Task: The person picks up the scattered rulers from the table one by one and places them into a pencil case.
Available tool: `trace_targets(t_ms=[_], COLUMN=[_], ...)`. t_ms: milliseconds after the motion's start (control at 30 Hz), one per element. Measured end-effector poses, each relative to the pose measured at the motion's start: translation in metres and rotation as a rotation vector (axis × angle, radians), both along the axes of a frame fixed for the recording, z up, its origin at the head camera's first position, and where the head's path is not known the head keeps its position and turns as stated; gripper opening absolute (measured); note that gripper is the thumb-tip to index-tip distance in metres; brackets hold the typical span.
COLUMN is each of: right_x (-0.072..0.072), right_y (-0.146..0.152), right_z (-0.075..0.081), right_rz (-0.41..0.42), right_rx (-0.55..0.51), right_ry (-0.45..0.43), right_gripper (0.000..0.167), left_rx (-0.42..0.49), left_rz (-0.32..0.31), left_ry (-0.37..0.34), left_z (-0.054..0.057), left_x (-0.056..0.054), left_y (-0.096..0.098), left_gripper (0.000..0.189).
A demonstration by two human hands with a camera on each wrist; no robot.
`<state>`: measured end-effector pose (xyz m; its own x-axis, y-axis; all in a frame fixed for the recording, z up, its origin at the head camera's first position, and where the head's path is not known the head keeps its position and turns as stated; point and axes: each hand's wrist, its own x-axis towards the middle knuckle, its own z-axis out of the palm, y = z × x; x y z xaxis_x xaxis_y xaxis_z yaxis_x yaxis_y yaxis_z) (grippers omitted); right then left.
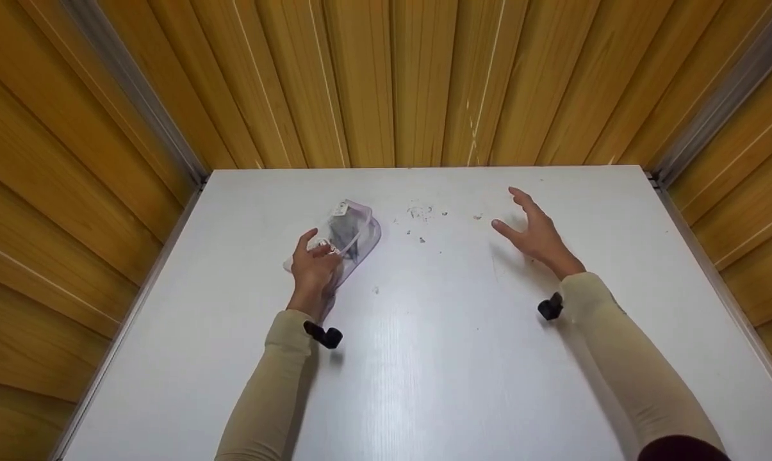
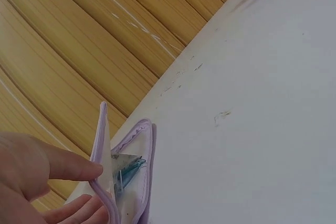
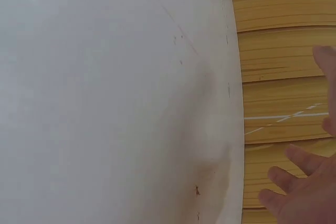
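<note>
A pale case with a light purple edge [image 1: 368, 238] lies opened out toward the left back of the white table. My left hand [image 1: 314, 270] is at its near left side. In the left wrist view, the thumb [image 2: 73, 165] and fingers of that hand pinch the upright flap [image 2: 101, 145] of the case. Between its two halves shows something grey and teal [image 2: 128, 174], partly hidden by the flap. Well off to the right, my right hand [image 1: 538, 235] hovers over the table with fingers spread and nothing in it.
The white table [image 1: 424, 358] has small dark marks and scuffs [image 1: 421, 214] near its back middle. Yellow wood-look panels [image 1: 392, 83] rise behind it and on both sides, with grey metal posts [image 1: 136, 83] at the corners.
</note>
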<state>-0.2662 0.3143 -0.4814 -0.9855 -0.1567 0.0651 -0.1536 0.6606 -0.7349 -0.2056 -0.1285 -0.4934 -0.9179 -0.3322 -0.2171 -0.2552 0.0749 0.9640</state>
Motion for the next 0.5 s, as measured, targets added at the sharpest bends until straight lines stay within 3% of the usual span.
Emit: trace_targets(t_ms=[200, 333, 500], right_x=[0.005, 0.007, 0.009], right_y=[0.011, 0.015, 0.023], right_z=[-0.003, -0.003, -0.004], right_rz=[-0.013, -0.016, -0.027], right_rx=[-0.008, -0.012, -0.019], right_ry=[-0.012, -0.009, -0.015], right_gripper=[0.092, 0.091, 0.092], left_rx=[-0.147, -0.242, -0.211], left_rz=[-0.048, -0.073, -0.062], left_ry=[0.12, 0.142, 0.137], left_z=[0.004, 0.009, 0.009], left_x=[0.003, 0.008, 0.009], left_y=[0.008, 0.011, 0.011], left_gripper=[0.079, 0.078, 0.079])
